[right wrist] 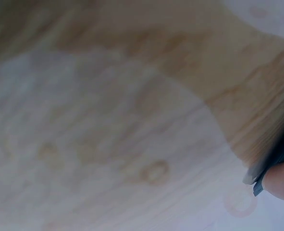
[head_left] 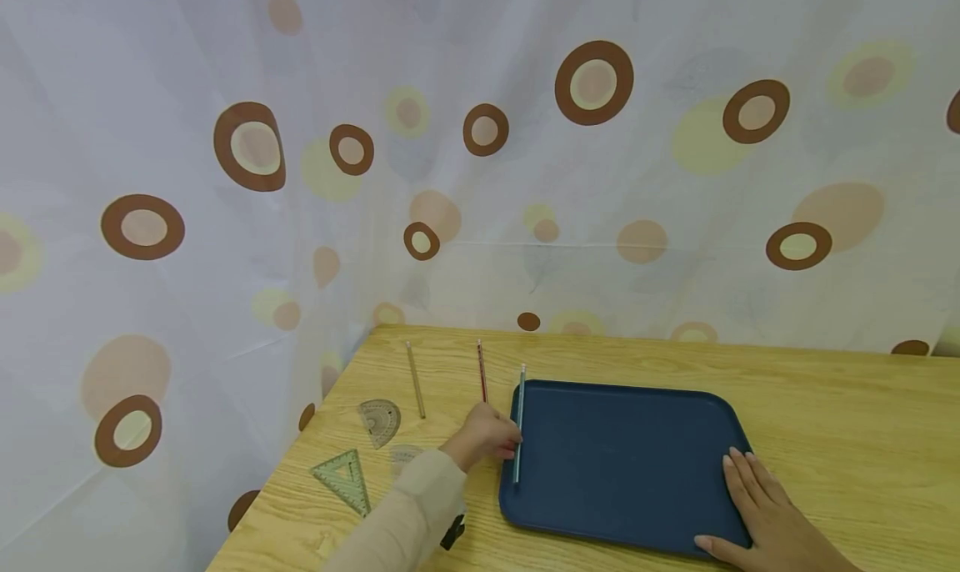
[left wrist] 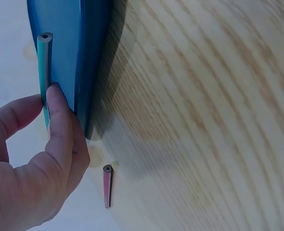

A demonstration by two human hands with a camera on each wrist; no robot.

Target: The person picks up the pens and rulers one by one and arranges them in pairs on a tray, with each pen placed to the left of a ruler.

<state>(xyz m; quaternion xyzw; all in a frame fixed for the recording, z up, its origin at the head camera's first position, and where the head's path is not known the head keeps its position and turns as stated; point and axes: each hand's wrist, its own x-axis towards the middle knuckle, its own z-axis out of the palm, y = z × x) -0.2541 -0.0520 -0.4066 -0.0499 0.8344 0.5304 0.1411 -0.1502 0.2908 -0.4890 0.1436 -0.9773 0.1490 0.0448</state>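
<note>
In the head view, the navy-blue rectangular tray lies on the yellow wood-grain table, which runs on past its rim toward 2 o'clock and ends at the white spotted curtain. At the tray's 9 o'clock, the left hand pinches a slim teal pencil along the rim; whether pencil and rim touch, I cannot tell. The right hand, fingers extended, thumb spread away, rests on the rim at 4 o'clock.

From the left hand, a red pencil lies at 12, partly hidden; a gold pencil at 10, a clear half-round protractor at 9, a green triangular set square at 8. The cream sleeve covers part of a second clear protractor.

In the left wrist view, the teal pencil's blunt end points to 12; the red pencil lies at 7, wood filling 1 to 5.

In the blurred right wrist view, one digit touches the tray's dark edge at 4 o'clock, the hand otherwise cut off.
</note>
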